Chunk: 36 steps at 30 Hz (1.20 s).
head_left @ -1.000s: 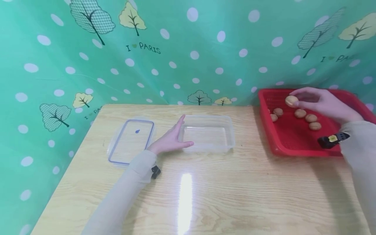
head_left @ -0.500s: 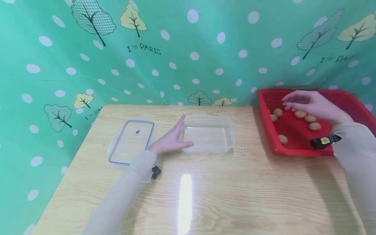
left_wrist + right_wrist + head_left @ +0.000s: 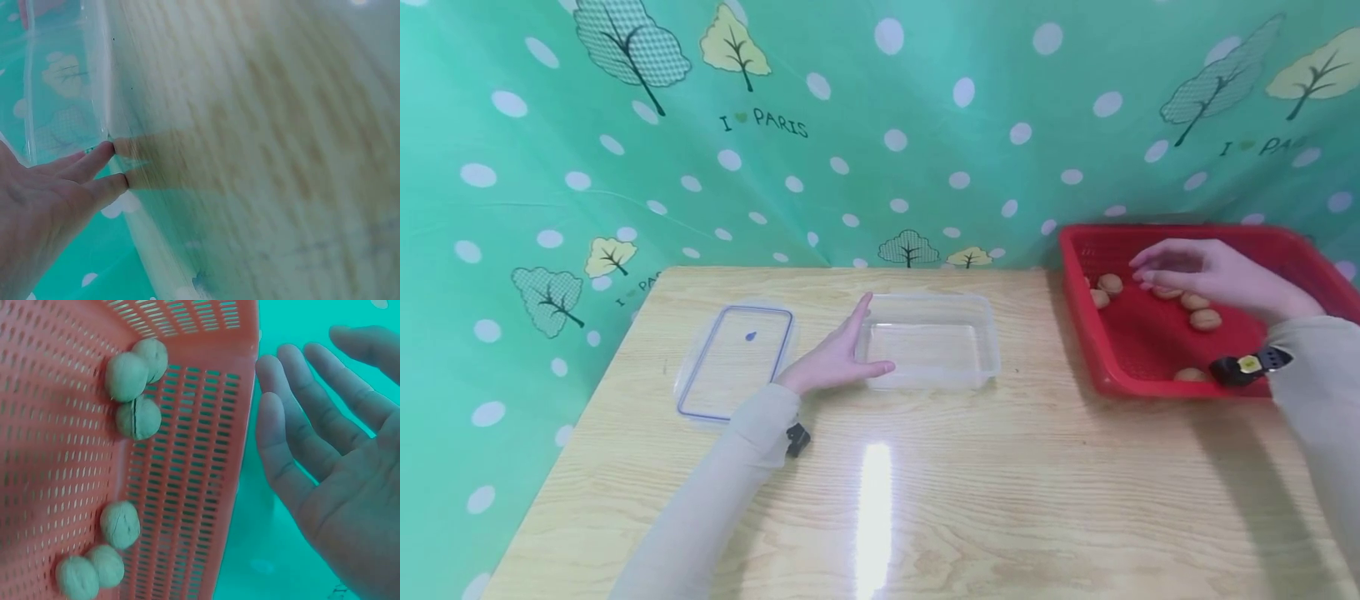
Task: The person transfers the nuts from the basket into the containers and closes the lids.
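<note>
My left hand (image 3: 847, 348) lies flat on the table, straight fingers (image 3: 94, 164) touching the left wall of an empty clear plastic container (image 3: 981, 350). The container's clear lid (image 3: 735, 360) with a blue seal lies just left of that hand. At the right stands a red slotted basket (image 3: 1131, 385) holding several walnuts (image 3: 1205, 319). My right hand (image 3: 1165, 268) hovers over them with fingers relaxed and spread, holding nothing. In the right wrist view its palm (image 3: 325, 462) is bare, and walnuts (image 3: 138, 417) lie along the basket wall (image 3: 181, 487). One walnut (image 3: 1190, 375) lies apart by the basket's front wall.
A light wooden table (image 3: 970, 492) carries everything, with a bright glare streak near its middle. A green dotted curtain (image 3: 880, 150) with tree prints closes off the back and left. The basket overhangs the table's right side.
My right hand let go of the walnut it held a second ago. That walnut fell into the basket and rolled right along the front wall. The left hand stayed still.
</note>
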Each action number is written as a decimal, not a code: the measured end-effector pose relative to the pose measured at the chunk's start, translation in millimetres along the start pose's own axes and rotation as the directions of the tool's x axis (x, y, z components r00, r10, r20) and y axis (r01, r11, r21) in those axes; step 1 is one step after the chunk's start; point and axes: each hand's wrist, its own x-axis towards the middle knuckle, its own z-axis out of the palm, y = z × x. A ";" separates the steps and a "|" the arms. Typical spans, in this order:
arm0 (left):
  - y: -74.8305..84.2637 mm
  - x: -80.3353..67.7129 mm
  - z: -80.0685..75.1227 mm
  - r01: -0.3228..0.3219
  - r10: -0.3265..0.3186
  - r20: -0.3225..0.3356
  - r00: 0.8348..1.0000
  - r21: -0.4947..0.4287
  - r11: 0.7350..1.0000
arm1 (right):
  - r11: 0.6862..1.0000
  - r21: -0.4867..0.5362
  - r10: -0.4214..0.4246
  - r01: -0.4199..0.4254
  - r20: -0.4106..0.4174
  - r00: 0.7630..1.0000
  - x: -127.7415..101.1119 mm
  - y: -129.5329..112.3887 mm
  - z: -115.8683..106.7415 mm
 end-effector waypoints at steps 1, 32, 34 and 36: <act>-0.2 0.1 0.2 0.000 0.000 0.000 1.000 -0.001 1.000 | 1.000 -0.003 -0.002 0.002 0.005 1.000 -2.1 1.7 -0.2; -1.8 1.1 0.9 0.001 -0.001 0.001 1.000 -0.010 1.000 | 0.988 -0.135 0.091 -0.074 0.127 0.988 -37.0 48.1 14.2; -1.9 1.3 0.7 0.000 0.000 0.003 1.000 -0.011 1.000 | 0.985 -0.140 0.118 -0.099 0.139 0.983 -38.9 51.1 16.6; -2.0 1.4 0.6 0.001 -0.001 0.004 1.000 -0.012 1.000 | 0.985 -0.129 0.137 -0.118 0.153 0.979 -41.1 54.8 18.8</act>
